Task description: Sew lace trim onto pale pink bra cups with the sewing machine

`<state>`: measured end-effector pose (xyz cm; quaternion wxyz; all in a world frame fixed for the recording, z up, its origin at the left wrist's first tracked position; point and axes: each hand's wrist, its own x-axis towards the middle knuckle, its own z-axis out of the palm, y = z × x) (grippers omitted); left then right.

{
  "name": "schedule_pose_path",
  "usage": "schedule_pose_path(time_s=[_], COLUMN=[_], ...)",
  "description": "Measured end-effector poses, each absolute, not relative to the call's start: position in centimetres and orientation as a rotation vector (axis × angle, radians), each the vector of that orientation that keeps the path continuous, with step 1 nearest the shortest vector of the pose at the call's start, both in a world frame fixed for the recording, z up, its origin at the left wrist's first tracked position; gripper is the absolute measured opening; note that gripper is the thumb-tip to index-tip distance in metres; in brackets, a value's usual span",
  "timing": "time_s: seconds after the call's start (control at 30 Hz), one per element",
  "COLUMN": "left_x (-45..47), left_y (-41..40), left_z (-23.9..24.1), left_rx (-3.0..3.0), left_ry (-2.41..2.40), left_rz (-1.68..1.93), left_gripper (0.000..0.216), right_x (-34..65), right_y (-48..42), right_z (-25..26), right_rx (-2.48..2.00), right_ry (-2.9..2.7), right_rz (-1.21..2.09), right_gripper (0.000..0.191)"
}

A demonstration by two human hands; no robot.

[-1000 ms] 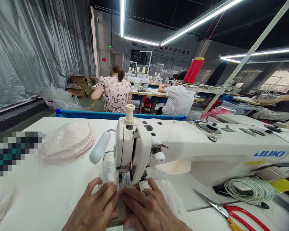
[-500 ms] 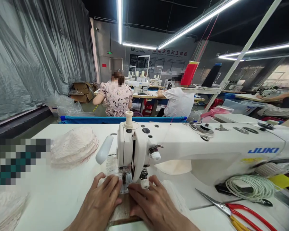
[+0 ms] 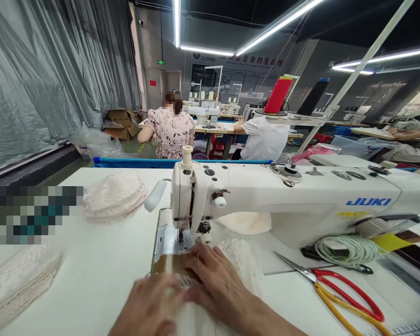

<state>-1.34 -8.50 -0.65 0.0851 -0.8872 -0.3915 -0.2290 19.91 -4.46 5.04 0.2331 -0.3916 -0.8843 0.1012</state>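
The white sewing machine [image 3: 266, 191] stands in front of me, its presser foot [image 3: 181, 237] above a metal plate [image 3: 166, 242]. My right hand [image 3: 219, 277] is just in front of the foot, fingers bent and closed on sheer white lace fabric [image 3: 241, 256] that spreads out to its right. Close beside it, nearer to me, my left hand [image 3: 149, 303] is smeared by motion over the near end of the fabric; its grip cannot be made out. Bare plate and a brown patch [image 3: 173, 263] show between the foot and my hands.
Stacks of white lace pieces lie at the left, one far [image 3: 114, 196] and one near [image 3: 24, 284]. Scissors [image 3: 315, 277] with red and yellow handles and a coiled pale cord [image 3: 348, 249] lie at the right. Two people [image 3: 171, 130] sit at machines ahead.
Both hands were side by side at the presser foot with fabric beneath it. The left hand has come back toward me, the fabric has left the foot, and the view has shifted.
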Motion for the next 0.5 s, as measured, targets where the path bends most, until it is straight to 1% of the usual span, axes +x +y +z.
schedule_pose_path(time_s=[0.03,0.07,0.13,0.17,0.27,0.3,0.37,0.47,0.5], left_x=[-1.4,-1.4,-1.2,-1.0,-0.3,0.0,0.4,0.9,1.0], left_y=[-7.8,-7.2,-6.2,-5.8,-5.3,-5.1,-4.8,-3.9,-3.5], left_z=[-0.2,0.2,1.2,1.7,3.1,3.6,4.6,5.6,5.8], left_rx=[-2.656,-2.676,-2.735,-2.776,-2.862,-2.884,-2.925,-2.946,-2.932], left_ry=[-1.255,-1.357,-1.566,-1.641,-1.783,-1.832,-1.938,-2.122,-2.166], left_rz=[-0.694,-0.709,-0.734,-0.728,-0.653,-0.628,-0.568,-0.425,-0.406], left_gripper=[0.054,0.06,0.059,0.053,0.021,0.015,0.014,0.014,0.013], right_x=[19.8,19.8,19.9,20.0,20.2,20.2,20.3,20.3,20.3], right_y=[-4.6,-4.7,-4.5,-4.4,-4.1,-4.1,-4.1,-4.3,-4.4], right_z=[5.1,5.1,5.0,5.0,5.0,5.0,5.1,5.1,5.0], right_rx=[-1.085,-1.092,-1.101,-1.115,-1.158,-1.164,-1.154,-1.039,-0.961], right_ry=[-2.415,-2.394,-2.34,-2.31,-2.268,-2.259,-2.253,-2.292,-2.325], right_rz=[0.357,0.43,0.545,0.584,0.678,0.679,0.573,0.253,0.175], right_gripper=[0.011,0.011,0.017,0.018,0.017,0.016,0.016,0.02,0.019])
